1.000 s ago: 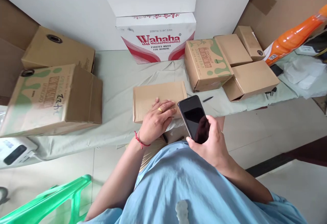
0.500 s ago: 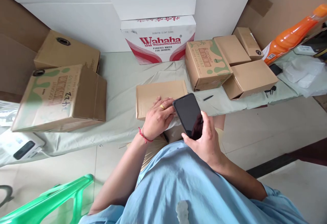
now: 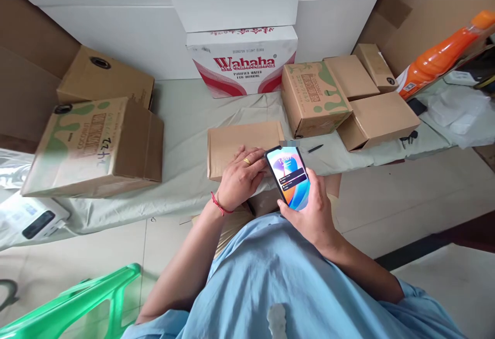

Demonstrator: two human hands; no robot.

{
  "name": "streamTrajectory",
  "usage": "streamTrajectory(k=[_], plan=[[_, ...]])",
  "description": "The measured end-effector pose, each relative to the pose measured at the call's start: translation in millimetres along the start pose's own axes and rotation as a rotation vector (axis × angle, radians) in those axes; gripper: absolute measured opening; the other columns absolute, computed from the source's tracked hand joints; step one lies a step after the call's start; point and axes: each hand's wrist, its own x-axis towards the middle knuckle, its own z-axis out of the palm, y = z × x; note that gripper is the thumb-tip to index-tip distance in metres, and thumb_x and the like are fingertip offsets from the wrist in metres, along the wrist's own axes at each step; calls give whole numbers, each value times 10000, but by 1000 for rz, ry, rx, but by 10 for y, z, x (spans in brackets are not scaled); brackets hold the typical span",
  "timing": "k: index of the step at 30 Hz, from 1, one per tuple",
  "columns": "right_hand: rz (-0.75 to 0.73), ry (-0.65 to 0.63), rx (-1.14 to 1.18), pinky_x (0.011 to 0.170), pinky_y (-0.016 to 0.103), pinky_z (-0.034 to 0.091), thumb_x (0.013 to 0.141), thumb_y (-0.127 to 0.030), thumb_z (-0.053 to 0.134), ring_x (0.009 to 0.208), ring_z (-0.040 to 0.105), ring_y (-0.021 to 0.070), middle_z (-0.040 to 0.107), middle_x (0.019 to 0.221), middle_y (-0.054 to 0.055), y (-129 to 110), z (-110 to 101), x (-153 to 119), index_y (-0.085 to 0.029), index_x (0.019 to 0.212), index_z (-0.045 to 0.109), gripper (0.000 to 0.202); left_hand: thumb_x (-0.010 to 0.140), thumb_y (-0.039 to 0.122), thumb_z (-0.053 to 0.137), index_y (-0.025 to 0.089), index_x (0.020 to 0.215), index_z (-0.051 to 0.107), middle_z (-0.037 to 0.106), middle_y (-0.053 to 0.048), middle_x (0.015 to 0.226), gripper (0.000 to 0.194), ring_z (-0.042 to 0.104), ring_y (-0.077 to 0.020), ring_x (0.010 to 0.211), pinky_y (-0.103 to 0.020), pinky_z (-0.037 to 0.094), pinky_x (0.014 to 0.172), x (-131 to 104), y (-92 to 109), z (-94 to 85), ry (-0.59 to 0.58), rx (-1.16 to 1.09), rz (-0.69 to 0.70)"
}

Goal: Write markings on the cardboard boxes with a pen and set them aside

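My right hand is closed around the lower part of a smartphone, thumb at its bottom left and fingers along the right edge. The phone's screen is lit and shows a colourful lock screen with the time and dark notification bars. My left hand lies flat with fingers stretched on a flat brown cardboard box, near the table's front edge. It wears a gold ring and a red string bracelet. The left fingertips reach close to the phone's left edge; whether they touch it I cannot tell.
A cloth-covered table runs across. Brown cartons stand left; a coconut carton and plain boxes stand right. Behind is a Wahaha carton. A black pen, orange bottle and green stool are around.
The phone's screen has gone from dark to lit. My right hand keeps its grip on it, and my left hand stays on the box. The view has shifted slightly.
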Motion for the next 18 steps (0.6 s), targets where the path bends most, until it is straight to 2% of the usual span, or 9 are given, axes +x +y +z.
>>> streamTrajectory(k=[3,6,8,11,15,18], plan=[[66,27,-39,995,605,648,849,-496,813,1204,700,401,653,1316,186,188,-38,80,-188,1600,435,896,1091,270,600,247,1313,782,775,-119,1478,288,709,-309,1429,-594,441,1340,-9,15,1,1,-27,-17],[213,31,-116,1032,622,615,801,-562,812,1243,683,426,656,1315,187,494,-103,225,-174,1569,478,923,1079,316,679,239,1279,791,786,-127,1454,242,715,-330,1421,-614,454,1331,-25,20,-28,30,-102,1],[338,4,-181,1054,628,593,764,-585,811,1255,675,443,653,1336,205,718,-163,337,-154,1561,492,961,1069,309,714,230,1259,791,799,-132,1416,220,727,-325,1400,-570,526,1276,-50,27,-84,102,-185,9],[516,-73,-287,1071,606,574,750,-595,802,1257,676,453,643,1386,253,1004,-261,473,-107,1572,496,1003,1057,227,725,233,1239,787,817,-115,1349,192,747,-296,1361,-480,603,1174,-139,41,-218,296,-219,-34],[641,-183,-414,1062,564,575,795,-609,778,1267,686,463,642,1395,288,1205,-345,542,-51,1597,479,1022,1066,214,706,243,1152,791,839,-84,1239,124,783,-280,1259,-491,592,1157,-399,2,-372,545,-104,-244],[664,-235,-479,1035,544,583,822,-613,771,1234,704,457,649,1374,276,1246,-334,571,-57,1607,470,1008,1095,298,678,231,1057,781,841,-83,1160,128,790,-276,1205,-494,606,1120,-668,-99,-376,619,-71,-485]])
